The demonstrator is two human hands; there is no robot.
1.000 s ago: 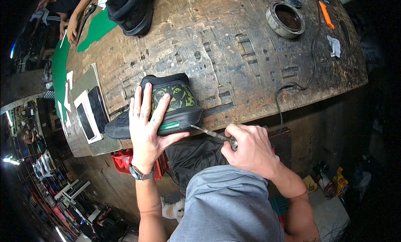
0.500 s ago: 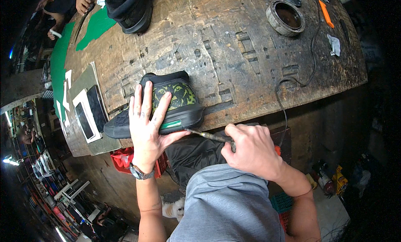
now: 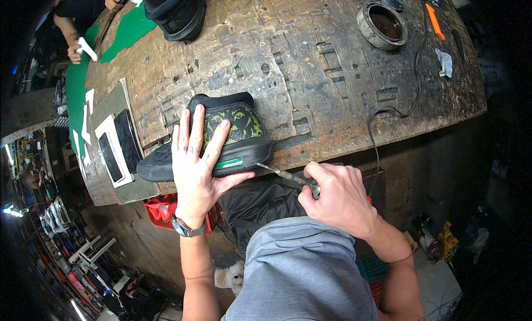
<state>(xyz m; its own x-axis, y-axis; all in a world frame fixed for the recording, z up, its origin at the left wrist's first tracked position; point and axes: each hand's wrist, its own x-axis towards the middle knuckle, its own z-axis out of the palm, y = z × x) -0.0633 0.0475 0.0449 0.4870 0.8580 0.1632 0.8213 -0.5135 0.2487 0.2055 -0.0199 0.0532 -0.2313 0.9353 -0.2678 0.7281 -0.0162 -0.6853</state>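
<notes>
A black and yellow-green sneaker (image 3: 235,124) lies on its side at the workbench's near edge, toe to the left. A green strip (image 3: 230,163) shows in its sole. My left hand (image 3: 194,168) rests on the shoe, fingers spread over the upper, thumb stretched along the sole. In my closed right hand (image 3: 341,196) is a slim corded tool that looks like a soldering iron (image 3: 289,176). Its thin tip reaches the sole near the heel, right of the green strip; whether it touches is hard to tell. My fingers hide most of the handle.
The worn wooden bench (image 3: 310,99) carries a second black shoe (image 3: 176,13), a round tin (image 3: 382,26), an orange cutter (image 3: 435,22) and phones (image 3: 113,152). A cord (image 3: 396,110) crosses the right side. Another person's hand (image 3: 75,52) holds a white piece. A small dog (image 3: 230,278) is below.
The tool's tip and my right hand have shifted slightly right, toward the heel end. My left hand stays on the shoe. The other person's hand with the white piece has come further into view.
</notes>
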